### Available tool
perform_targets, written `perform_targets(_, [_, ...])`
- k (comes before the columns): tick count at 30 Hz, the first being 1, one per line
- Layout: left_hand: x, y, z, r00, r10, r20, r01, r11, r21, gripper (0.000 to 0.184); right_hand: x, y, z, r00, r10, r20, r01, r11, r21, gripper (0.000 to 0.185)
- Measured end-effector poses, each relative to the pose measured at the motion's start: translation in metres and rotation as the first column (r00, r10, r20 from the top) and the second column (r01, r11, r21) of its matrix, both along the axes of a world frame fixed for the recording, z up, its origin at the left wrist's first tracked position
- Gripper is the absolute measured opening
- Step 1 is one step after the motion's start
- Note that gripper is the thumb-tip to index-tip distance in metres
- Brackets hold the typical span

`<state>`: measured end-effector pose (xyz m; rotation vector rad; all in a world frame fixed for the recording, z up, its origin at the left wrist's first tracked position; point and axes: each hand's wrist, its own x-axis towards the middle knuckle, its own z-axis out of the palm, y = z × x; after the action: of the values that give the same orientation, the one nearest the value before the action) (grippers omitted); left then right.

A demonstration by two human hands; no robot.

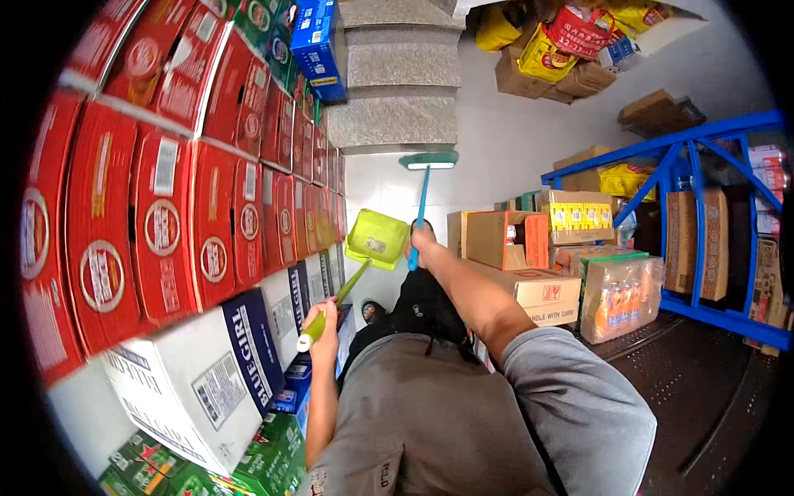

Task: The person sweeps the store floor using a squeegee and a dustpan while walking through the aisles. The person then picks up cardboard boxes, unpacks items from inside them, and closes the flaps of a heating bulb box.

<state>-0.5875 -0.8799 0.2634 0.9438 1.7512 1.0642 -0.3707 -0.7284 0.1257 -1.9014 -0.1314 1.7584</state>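
the broom points at the stairs, the green dustpan nearer the body; the right hand is clamped on the broom, the left hand on the dustpan, between red boxes and cartons.

A single head-worn view is recorded, aimed forward and steeply down. The shirt is seen close at the bottom, the stairs farther off at the top; the wide field is rounded by dark corners.
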Motion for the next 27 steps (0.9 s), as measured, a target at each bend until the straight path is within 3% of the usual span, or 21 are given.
perform_targets(1, [-0.005, -0.010, -0.007, 0.999, 0.021, 0.025, -0.020, 0.998, -0.052, 0.025, 0.008, -0.017, 0.013, 0.993, 0.111, -0.038, -0.112, 0.993, -0.022, 0.037])
perform_targets(2, [-0.009, -0.020, -0.013, 0.998, 0.047, 0.050, -0.042, 0.993, -0.108, 0.024, 0.019, -0.037, -0.033, 0.995, 0.065, -0.075, -0.073, 0.991, -0.108, 0.030])
perform_targets(3, [-0.008, -0.027, -0.013, 0.998, 0.057, 0.028, -0.056, 0.998, -0.035, 0.024, 0.029, -0.052, -0.030, 0.993, 0.098, -0.058, -0.104, 0.989, -0.103, 0.028])
perform_targets(6, [-0.014, -0.049, -0.013, 0.997, 0.062, 0.036, -0.060, 0.997, -0.052, 0.022, 0.067, -0.097, -0.016, 0.977, 0.206, -0.055, -0.210, 0.975, -0.068, 0.023])
perform_targets(7, [-0.016, -0.059, -0.024, 0.980, 0.124, 0.158, -0.117, 0.992, -0.054, 0.020, 0.067, -0.104, 0.014, 0.961, 0.271, 0.058, -0.266, 0.961, -0.073, 0.023])
perform_targets(8, [-0.018, -0.065, -0.027, 0.981, 0.104, 0.165, -0.101, 0.995, -0.024, 0.019, 0.066, -0.114, 0.052, 0.931, 0.323, 0.170, -0.313, 0.946, -0.083, 0.024])
perform_targets(10, [-0.013, -0.069, -0.006, 0.919, 0.189, 0.347, -0.171, 0.982, -0.082, 0.019, 0.087, -0.130, 0.078, 0.827, 0.503, 0.251, -0.495, 0.863, -0.100, 0.023])
perform_targets(12, [-0.011, -0.078, -0.002, 0.923, 0.196, 0.331, -0.177, 0.980, -0.087, 0.020, 0.101, -0.138, 0.103, 0.319, 0.709, 0.629, -0.772, 0.579, -0.263, 0.024])
perform_targets(15, [-0.007, -0.094, -0.005, 0.923, 0.219, 0.318, -0.202, 0.976, -0.085, 0.021, 0.112, -0.132, 0.162, -0.171, 0.767, 0.618, -0.839, 0.216, -0.500, 0.025])
perform_targets(16, [-0.006, -0.103, -0.010, 0.916, 0.244, 0.320, -0.231, 0.970, -0.078, 0.021, 0.119, -0.124, 0.166, -0.169, 0.769, 0.617, -0.840, 0.215, -0.499, 0.025])
perform_targets(18, [-0.006, -0.129, -0.018, 0.942, 0.215, 0.258, -0.204, 0.977, -0.070, 0.019, 0.130, -0.097, 0.167, -0.322, 0.647, 0.691, -0.851, 0.122, -0.511, 0.023])
perform_targets(20, [0.000, -0.149, -0.009, 0.918, 0.260, 0.300, -0.249, 0.966, -0.075, 0.018, 0.152, -0.068, 0.115, -0.429, 0.581, 0.692, -0.820, 0.071, -0.568, 0.023])
perform_targets(23, [0.013, -0.179, 0.014, 0.901, 0.324, 0.288, -0.297, 0.945, -0.136, 0.019, 0.163, -0.023, 0.040, -0.406, 0.586, 0.701, -0.846, 0.048, -0.530, 0.026])
perform_targets(25, [0.021, -0.201, 0.023, 0.906, 0.334, 0.259, -0.309, 0.942, -0.133, 0.020, 0.147, -0.010, 0.008, -0.294, 0.687, 0.665, -0.801, 0.203, -0.564, 0.029])
perform_targets(27, [0.027, -0.216, 0.040, 0.884, 0.345, 0.316, -0.313, 0.938, -0.146, 0.022, 0.140, -0.029, -0.015, -0.256, 0.712, 0.654, -0.790, 0.236, -0.566, 0.031])
